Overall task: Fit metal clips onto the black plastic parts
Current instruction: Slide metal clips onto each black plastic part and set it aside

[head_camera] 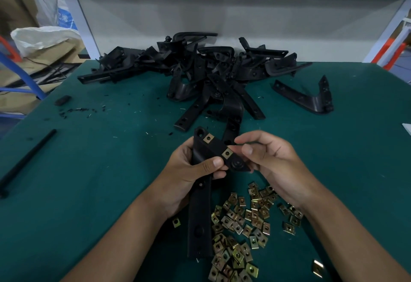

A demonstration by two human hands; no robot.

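The black plastic part [208,159] you are working on sits between your two hands, its angled upper end raised toward the pile and its long straight leg running down past your left wrist to the green mat [100,148]. Your left hand [189,175] grips it at the bend, fingers wrapped behind and thumb pressed across the front. Two metal clips already sit on the angled edge: the upper clip [208,137] just beyond your left fingers, and the lower clip [227,154] right at your right fingertips. Your right hand [266,159] is curled beside that lower clip, thumb and forefinger close to it; I cannot tell whether they pinch it or only touch it. You seem to be at the seating step for this second clip, so next press it fully home. The loose clips [242,221] lie just beneath your right wrist, and the pile of unfitted parts [200,70] lies well beyond both hands.
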